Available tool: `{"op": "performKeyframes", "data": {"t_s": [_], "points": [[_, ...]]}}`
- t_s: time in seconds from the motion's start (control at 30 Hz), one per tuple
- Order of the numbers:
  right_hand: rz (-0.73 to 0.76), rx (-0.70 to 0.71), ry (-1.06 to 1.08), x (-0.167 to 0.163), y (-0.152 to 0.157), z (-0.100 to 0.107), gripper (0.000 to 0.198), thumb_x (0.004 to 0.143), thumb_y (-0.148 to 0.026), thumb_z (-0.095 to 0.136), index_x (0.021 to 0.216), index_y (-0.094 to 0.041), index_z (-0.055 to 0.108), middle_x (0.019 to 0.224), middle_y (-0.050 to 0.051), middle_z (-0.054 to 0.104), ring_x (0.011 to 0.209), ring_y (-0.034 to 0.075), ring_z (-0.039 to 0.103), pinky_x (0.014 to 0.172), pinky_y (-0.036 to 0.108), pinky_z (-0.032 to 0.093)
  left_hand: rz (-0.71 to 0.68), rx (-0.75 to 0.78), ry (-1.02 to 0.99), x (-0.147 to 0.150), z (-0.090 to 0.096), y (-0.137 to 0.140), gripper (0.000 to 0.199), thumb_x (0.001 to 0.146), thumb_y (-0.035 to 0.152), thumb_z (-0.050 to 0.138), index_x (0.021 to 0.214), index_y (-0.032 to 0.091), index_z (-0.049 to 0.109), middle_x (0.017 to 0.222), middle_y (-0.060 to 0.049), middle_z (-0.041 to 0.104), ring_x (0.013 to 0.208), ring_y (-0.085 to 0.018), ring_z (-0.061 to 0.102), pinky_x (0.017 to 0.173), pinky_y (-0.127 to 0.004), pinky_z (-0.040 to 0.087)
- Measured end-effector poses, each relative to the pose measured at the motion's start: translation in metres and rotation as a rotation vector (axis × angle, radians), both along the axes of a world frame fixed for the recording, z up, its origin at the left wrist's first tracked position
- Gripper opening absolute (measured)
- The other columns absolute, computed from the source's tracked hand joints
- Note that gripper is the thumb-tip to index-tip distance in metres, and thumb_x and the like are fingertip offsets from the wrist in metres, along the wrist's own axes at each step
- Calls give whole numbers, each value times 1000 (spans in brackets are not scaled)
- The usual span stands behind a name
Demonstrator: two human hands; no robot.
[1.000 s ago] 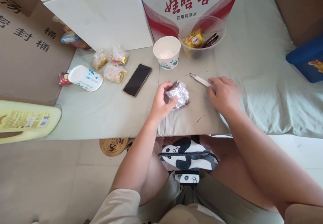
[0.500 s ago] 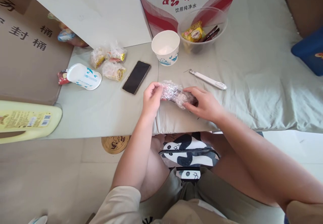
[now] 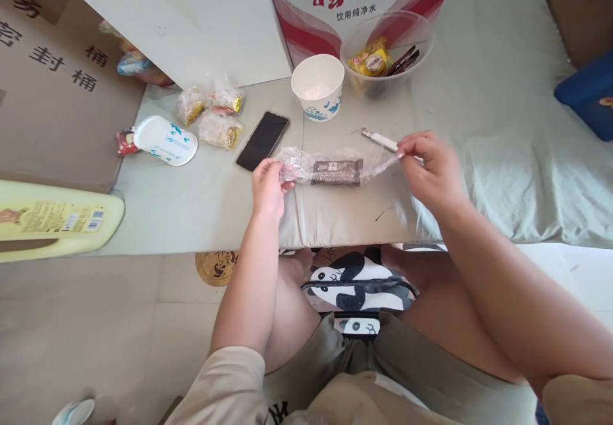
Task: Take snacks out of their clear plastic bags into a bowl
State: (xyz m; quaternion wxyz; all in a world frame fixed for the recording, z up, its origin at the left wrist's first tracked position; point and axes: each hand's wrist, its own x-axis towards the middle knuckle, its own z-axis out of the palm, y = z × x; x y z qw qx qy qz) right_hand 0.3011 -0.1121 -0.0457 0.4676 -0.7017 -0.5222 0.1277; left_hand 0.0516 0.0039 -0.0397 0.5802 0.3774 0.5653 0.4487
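A sheet of clear plastic wrap (image 3: 371,164) is stretched between my two hands above the cloth. My left hand (image 3: 269,186) pinches its bunched left end, where something reddish shows through the folds. At the other end, my right hand (image 3: 428,166) grips the pulled-out edge between thumb and fingers. A dark brown packaged snack bar (image 3: 336,173) lies in the middle of the wrap. Partly behind my right hand is a white utility knife (image 3: 380,140). A black phone (image 3: 263,141) lies just beyond my left hand.
Behind the wrap stand a white paper cup (image 3: 318,87) and a clear plastic bowl (image 3: 352,42) with snacks. Several wrapped bundles (image 3: 218,130) and a tipped paper cup (image 3: 165,141) are at the left, near a yellow jug (image 3: 108,217) and a cardboard box (image 3: 57,112).
My right hand has moved right and drawn the wrap's edge out, uncrumpling it so the brown bar shows. My left hand has shifted slightly left with its end.
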Motion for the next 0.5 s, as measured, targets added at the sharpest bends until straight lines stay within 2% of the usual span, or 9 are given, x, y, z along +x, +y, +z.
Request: {"op": "performKeyframes", "data": {"t_s": [0.07,0.1,0.17,0.23,0.3,0.33,0.4,0.5], "points": [[-74,-22,70,6,1,-1,15,79,-15,51,70,-23,60,104,8,72,99,26,68,89,44,52,8,36,72,-5,-4,2,10,72,18,61,78,22,54,65,5,61,51,-9,59,42,-16,42],[-87,-35,111,7,1,0,16,80,-16,49,69,-23,59,106,8,73,101,26,68,91,44,51,2,73,110,-7,-6,3,18,70,15,61,85,22,58,70,4,65,52,-9,60,43,-17,42],[-45,-65,175,6,1,1,19,85,-20,45,72,-23,59,104,7,75,105,27,69,94,44,51,-37,167,182,-9,-10,5,39,67,12,62,104,25,62,85,2,71,53,-9,61,44,-18,42],[50,-118,165,0,-1,4,22,90,-28,44,89,-23,66,99,7,77,101,27,70,92,43,52,-129,219,236,-9,-12,6,44,72,18,62,115,27,64,97,-1,73,54,-10,62,44,-20,40],[150,-190,79,-7,-2,7,32,90,-38,52,113,-22,68,95,7,78,93,28,70,86,43,53,-229,223,293,-8,-14,7,31,84,33,59,111,23,68,95,-4,72,58,-12,63,44,-21,38],[183,-217,27,-10,-3,8,38,88,-41,58,118,-21,68,94,7,78,89,28,71,83,42,53,-265,230,332,-7,-15,8,29,87,40,56,106,22,70,92,-4,72,61,-14,64,46,-22,39],[211,-213,-68,-15,-4,9,35,85,-41,62,112,-21,73,94,8,78,87,29,71,82,43,54,-308,280,430,-6,-16,8,28,87,44,60,96,20,71,87,-4,70,69,-16,64,54,-23,46],[159,-49,-193,-22,-7,15,20,89,-34,57,86,-24,75,100,9,78,100,30,71,94,48,52,-321,401,570,-7,-16,7,10,78,25,69,86,20,70,88,-3,68,81,-17,63,74,-27,53]]}}
